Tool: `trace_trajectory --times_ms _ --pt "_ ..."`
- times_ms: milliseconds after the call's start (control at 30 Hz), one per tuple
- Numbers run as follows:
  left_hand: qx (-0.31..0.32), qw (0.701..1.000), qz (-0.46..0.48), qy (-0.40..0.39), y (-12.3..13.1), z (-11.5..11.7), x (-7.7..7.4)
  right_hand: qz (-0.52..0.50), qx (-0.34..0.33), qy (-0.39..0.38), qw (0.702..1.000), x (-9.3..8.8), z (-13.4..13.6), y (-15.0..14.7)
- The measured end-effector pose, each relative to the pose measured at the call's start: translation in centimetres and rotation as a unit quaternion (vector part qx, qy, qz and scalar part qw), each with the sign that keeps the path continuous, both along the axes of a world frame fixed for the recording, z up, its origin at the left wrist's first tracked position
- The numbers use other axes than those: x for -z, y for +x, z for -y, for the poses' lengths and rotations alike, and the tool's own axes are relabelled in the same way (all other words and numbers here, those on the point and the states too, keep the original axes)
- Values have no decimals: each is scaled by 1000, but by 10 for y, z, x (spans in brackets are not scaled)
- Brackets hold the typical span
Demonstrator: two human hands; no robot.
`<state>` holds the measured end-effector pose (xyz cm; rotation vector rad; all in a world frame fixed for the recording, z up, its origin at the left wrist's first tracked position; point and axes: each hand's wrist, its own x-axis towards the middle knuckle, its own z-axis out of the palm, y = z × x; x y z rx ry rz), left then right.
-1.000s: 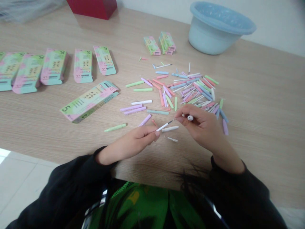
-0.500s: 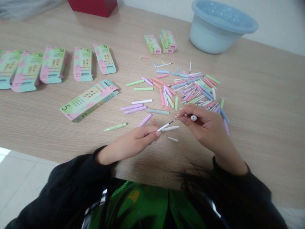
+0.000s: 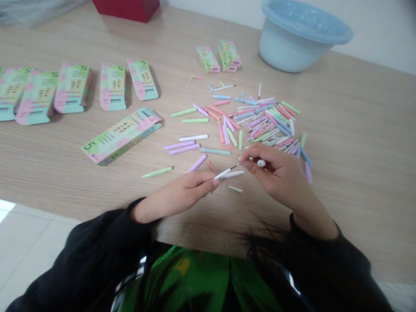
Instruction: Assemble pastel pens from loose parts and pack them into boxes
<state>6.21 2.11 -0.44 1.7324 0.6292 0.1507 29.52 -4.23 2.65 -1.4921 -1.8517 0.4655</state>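
Pinching a white refill [image 3: 222, 173], left grip [image 3: 188, 187] points it toward right grip [image 3: 275, 173]; that clasps white tube [image 3: 261, 163].

A "5" [image 3: 89, 146] marked the carton [image 3: 121, 136] nearest the worktop's [image 3: 364, 151] front edge and, inverted, several cartons [image 3: 112, 86] beyond; finer print was illegible.

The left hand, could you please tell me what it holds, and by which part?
A thin white stick, pinched at the end away from its dark tip.
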Motion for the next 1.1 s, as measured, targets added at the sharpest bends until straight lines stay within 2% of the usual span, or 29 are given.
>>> trace_trajectory --times_ms 300,367,433,500,633,767,900,1100 --pt "-1 1000 17 -4 2 0 0 -11 -71 -32 997 0 -2 -12" --pt "-5 1000 19 -5 2 0 -2 -20 -48 -21 998 0 0 -9" --pt "-14 1000 21 4 2 0 -4 -45 8 -10 999 -1 2 -3" --pt "-24 999 21 15 2 0 -5 -117 59 7 991 -1 3 2" --pt "-15 1000 14 10 2 0 -3 -285 73 26 955 3 -1 5" --pt "-5 1000 21 1 2 0 0 -339 109 5 935 8 -7 1" --pt "-4 1000 23 -1 1 0 -1 -406 90 -25 909 13 -9 -4" --pt "-5 999 32 0 1 1 -3 -414 43 -59 907 22 -8 -9"
